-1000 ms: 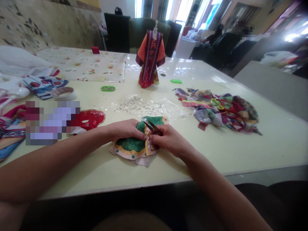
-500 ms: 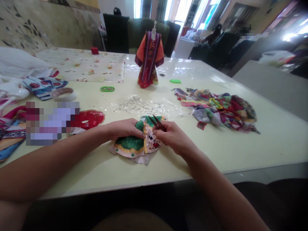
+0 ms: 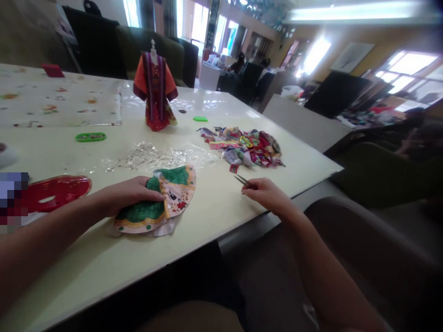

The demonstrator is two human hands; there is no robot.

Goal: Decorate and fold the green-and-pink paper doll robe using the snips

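Observation:
My left hand (image 3: 136, 196) rests on a small doll garment (image 3: 176, 190) near the table's front edge, thumb on top, gripping its folded cloth. The garment has green patterned panels, gold edging and a pale pink part with red and dark motifs; a whitish lining shows below it. To the right, apart from the garment, my right hand (image 3: 265, 196) is closed around dark tweezers (image 3: 245, 181). Their two pointed tips face up and left, slightly apart, and nothing can be made out between them. A plastic sheet (image 3: 152, 157) with scattered tiny dark pieces lies beyond the garment.
A doll-sized stand (image 3: 155, 87) wears an orange and red robe. A heap of fabric scraps (image 3: 254, 147) lies right of centre. A green tray (image 3: 90, 137) holds small bits; a red glossy item (image 3: 57, 191) lies left. Table edge (image 3: 207, 240) runs diagonally in front.
My right hand has pulled the tweezers away from the garment to the right. My left hand keeps its grip on the garment. The whole view has swung to the right.

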